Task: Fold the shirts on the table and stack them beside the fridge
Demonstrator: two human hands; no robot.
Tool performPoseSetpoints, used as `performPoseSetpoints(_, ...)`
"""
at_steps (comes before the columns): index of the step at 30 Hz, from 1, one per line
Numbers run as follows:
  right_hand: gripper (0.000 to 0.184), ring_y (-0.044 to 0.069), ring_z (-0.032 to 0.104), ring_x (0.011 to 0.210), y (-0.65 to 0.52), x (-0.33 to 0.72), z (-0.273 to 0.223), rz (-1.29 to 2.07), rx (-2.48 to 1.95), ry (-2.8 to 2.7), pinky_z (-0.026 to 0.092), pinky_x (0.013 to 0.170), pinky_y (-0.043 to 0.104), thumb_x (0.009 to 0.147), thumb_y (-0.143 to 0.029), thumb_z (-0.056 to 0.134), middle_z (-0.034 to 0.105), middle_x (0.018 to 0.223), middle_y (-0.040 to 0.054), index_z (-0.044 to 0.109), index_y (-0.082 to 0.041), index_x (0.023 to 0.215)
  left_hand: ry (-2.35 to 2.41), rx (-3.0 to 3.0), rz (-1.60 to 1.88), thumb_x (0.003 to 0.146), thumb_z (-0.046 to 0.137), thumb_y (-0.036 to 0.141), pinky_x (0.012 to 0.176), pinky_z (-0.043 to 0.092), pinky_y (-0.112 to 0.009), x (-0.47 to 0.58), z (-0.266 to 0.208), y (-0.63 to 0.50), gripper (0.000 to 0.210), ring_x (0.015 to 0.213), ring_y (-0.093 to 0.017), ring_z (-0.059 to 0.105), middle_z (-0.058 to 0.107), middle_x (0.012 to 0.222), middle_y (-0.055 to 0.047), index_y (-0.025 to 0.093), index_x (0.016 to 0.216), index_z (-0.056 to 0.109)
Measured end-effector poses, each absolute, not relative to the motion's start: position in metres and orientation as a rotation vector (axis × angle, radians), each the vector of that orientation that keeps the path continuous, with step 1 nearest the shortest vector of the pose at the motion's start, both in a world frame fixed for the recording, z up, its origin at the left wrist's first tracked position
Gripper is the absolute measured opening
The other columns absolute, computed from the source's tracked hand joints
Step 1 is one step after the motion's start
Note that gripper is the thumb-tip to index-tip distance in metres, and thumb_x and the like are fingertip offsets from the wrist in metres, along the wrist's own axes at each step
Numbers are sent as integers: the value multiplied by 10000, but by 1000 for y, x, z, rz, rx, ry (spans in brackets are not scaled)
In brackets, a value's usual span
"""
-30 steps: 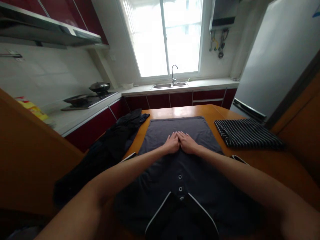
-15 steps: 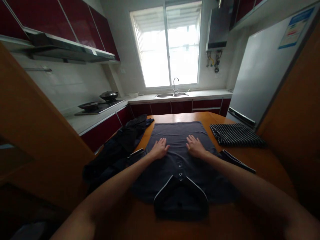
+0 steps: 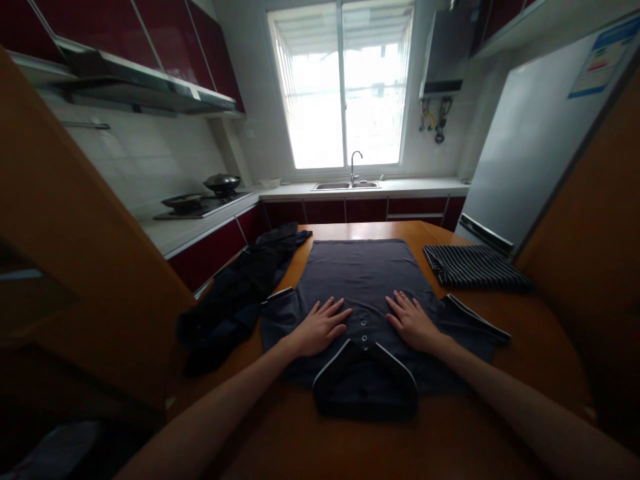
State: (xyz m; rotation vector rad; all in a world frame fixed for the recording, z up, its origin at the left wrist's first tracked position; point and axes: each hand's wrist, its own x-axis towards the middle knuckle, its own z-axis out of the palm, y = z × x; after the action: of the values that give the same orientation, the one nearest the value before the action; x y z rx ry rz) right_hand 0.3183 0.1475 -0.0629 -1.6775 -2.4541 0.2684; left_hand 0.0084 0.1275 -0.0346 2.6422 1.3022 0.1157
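A dark grey polo shirt (image 3: 363,270) lies spread face up on the wooden table (image 3: 350,443), its collar toward me and its hem at the far side. White piping edges the dark collar and both sleeves, and two buttons show on the placket. My left hand (image 3: 323,327) rests flat on the chest left of the buttons, fingers spread. On the other side of the placket, my right hand (image 3: 411,320) also lies palm down on the cloth with its fingers apart. Neither hand grips the fabric.
A heap of dark clothes (image 3: 240,287) lies along the table's left edge. To the right is a folded black-and-white striped garment (image 3: 475,267). Beyond stand a counter with a sink (image 3: 345,186), a stove with pans (image 3: 223,183) and a fridge (image 3: 520,140).
Both hands have slid toward me over the shirt, from its middle to beside the buttons, with fingers more spread. The camera view has shifted slightly.
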Motion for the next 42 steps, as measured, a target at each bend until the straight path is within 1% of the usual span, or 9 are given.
performPoseSetpoints(6, 647, 290, 162, 1542, 145, 333, -59, 313, -1707, -2480, 201, 1213, 529, 1016, -501, 345, 224, 1662, 138, 345, -182, 1579, 1015, 2708, 43, 1053, 336, 545, 1217, 89, -613, 26, -28, 111, 586, 1551, -308, 90, 131, 1683, -49, 380, 1601, 210)
performPoseSetpoints(12, 663, 352, 293, 1496, 167, 368, -62, 84, -1938, -2355, 267, 1189, 511, 1001, -488, 395, 361, 1584, 249, 452, -58, 1502, 962, 2684, 57, 1059, 360, 498, 1222, 75, -611, 25, -21, 110, 578, 1551, -302, 91, 132, 1683, -47, 365, 1603, 217)
performPoseSetpoints(16, 597, 323, 252, 1515, 163, 359, -64, 66, -1789, -2325, 230, 1206, 523, 1009, -432, 373, 344, 1612, 185, 458, -116, 1507, 902, 2651, 160, 1072, 318, 470, 1241, 105, -556, 35, -19, 106, 589, 1553, -260, 110, 154, 1681, -43, 326, 1620, 157)
performPoseSetpoints(22, 606, 292, 173, 1541, 141, 320, -66, 238, -1554, -2487, 168, 1209, 587, 1016, -483, 346, 254, 1659, 111, 380, -222, 1562, 737, 2681, 112, 1028, 440, 521, 1257, 79, -521, 46, -20, 97, 646, 1552, -275, 108, 236, 1663, -24, 335, 1609, 226)
performPoseSetpoints(29, 638, 289, 145, 1547, 148, 329, -66, 247, -1713, -2434, 158, 1213, 575, 1021, -508, 323, 205, 1670, 125, 345, -196, 1577, 708, 2698, 82, 1006, 476, 548, 1261, 60, -508, 44, -16, 94, 730, 1554, -283, 81, 200, 1672, -29, 320, 1623, 159)
performPoseSetpoints(33, 637, 298, 158, 1543, 160, 340, -69, 238, -1762, -2368, 168, 1218, 554, 1017, -486, 349, 240, 1658, 147, 362, -165, 1567, 709, 2697, 90, 1010, 472, 543, 1258, 67, -515, 43, -16, 94, 711, 1552, -284, 85, 192, 1672, -21, 337, 1619, 170)
performPoseSetpoints(37, 544, 296, 350, 1477, 168, 362, -57, 237, -1704, -2283, 289, 1198, 463, 961, -375, 473, 413, 1579, 164, 536, -145, 1450, 708, 2688, 95, 1014, 472, 529, 1260, 73, -508, 43, -18, 95, 670, 1551, -283, 103, 212, 1668, -6, 359, 1608, 214)
performPoseSetpoints(40, 498, 291, 545, 1311, 173, 396, -41, 156, -1723, -2222, 411, 1114, 412, 896, -317, 561, 580, 1426, 153, 610, -176, 1371, 688, 2699, 115, 1026, 448, 520, 1262, 102, -490, 42, -18, 97, 640, 1551, -271, 123, 233, 1665, 1, 363, 1605, 227)
performPoseSetpoints(42, 506, 311, 609, 1206, 177, 424, -34, 108, -1870, -2198, 471, 1034, 409, 838, -332, 644, 644, 1315, 166, 645, -175, 1319, 728, 2727, 146, 1035, 429, 506, 1258, 143, -470, 36, -16, 103, 614, 1548, -260, 156, 256, 1661, -1, 355, 1602, 246)
